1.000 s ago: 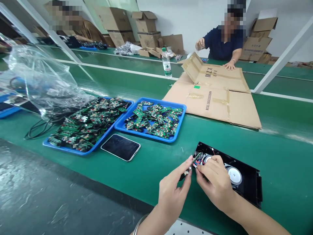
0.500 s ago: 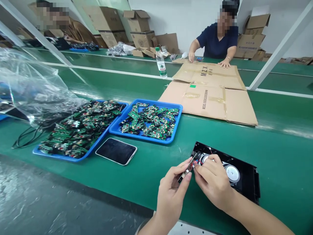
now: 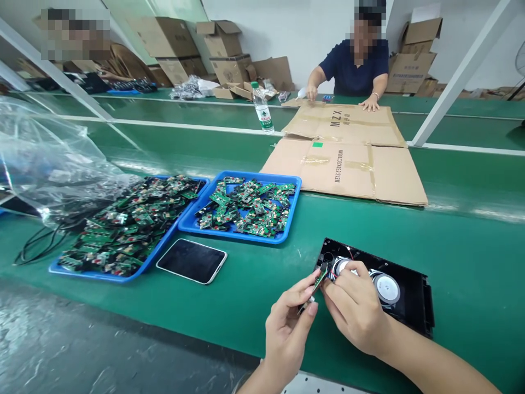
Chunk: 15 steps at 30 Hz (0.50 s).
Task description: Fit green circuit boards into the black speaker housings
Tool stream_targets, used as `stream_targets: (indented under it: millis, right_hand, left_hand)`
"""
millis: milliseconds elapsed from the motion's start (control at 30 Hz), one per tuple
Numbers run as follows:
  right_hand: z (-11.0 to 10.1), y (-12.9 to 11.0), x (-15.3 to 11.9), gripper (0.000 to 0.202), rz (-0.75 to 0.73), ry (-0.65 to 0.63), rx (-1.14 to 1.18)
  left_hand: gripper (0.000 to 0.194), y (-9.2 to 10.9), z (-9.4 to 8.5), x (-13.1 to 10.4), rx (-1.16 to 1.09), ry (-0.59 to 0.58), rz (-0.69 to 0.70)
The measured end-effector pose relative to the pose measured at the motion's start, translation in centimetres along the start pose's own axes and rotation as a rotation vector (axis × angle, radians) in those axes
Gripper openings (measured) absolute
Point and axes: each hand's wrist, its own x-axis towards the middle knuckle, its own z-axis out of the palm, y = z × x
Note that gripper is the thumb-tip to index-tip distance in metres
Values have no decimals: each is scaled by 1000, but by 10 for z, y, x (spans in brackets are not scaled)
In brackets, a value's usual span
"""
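Bright, cool, diffuse light fills the room, paling the far wall (image 3: 295,33), laying a whitish sheen along the green table (image 3: 463,246) at right, and catching as broken glints on the clear plastic bag (image 3: 53,158) and the grey floor (image 3: 28,334) at near left, which darkens toward the table edge. The left hand (image 3: 285,323) and right hand (image 3: 356,306) look fairly crisp with soft shading, while the far boxes (image 3: 227,60) are softer and mosaic squares mask two people's heads.
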Motion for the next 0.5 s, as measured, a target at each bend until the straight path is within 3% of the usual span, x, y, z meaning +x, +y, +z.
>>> stream_targets:
  millis: [133, 300, 400, 500]
  right_hand:
    - [3, 5, -2, 19, -62, -64, -34]
    - [-10, 6, 5, 18, -111, -271, 1]
    - [-34, 15, 9, 17, 42, -341, 48]
    - [-61, 35, 1, 19, 354, -355, -22]
  left_hand:
    - [10, 0, -10, 7, -52, 17, -247]
    - [44, 15, -18, 19, -4, -94, -595]
    - [61, 20, -16, 19, -29, -56, -639]
    - [49, 21, -14, 18, -39, -20, -611]
